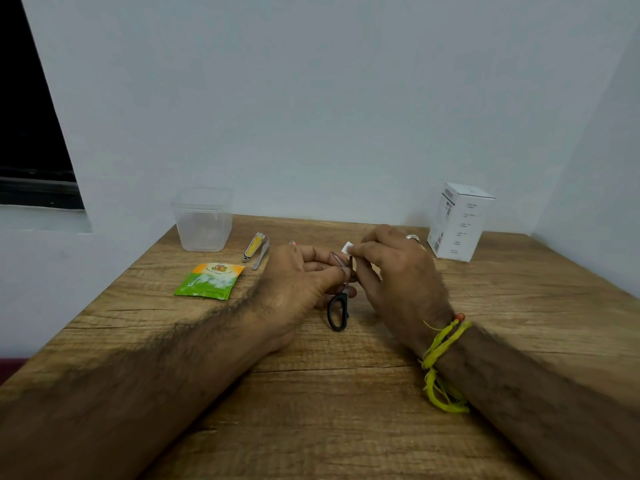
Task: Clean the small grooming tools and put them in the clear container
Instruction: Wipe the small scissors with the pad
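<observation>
My left hand (301,282) grips small scissors (338,311) near their pivot, the black handle loop hanging toward me over the table and the blades spread apart. My right hand (394,271) pinches a small white wipe (347,247) against one blade. A yellow and silver nail clipper (254,246) lies left of my hands, with a thin metal tool (260,255) beside it. The clear container (203,221) stands empty at the table's back left. A small red item (293,242) peeks out behind my left hand, mostly hidden.
A green and orange wipe sachet (209,280) lies flat in front of the container. A white cardboard box (456,221) stands at the back right. The wooden table (346,393) meets the wall behind, and its left edge runs diagonally.
</observation>
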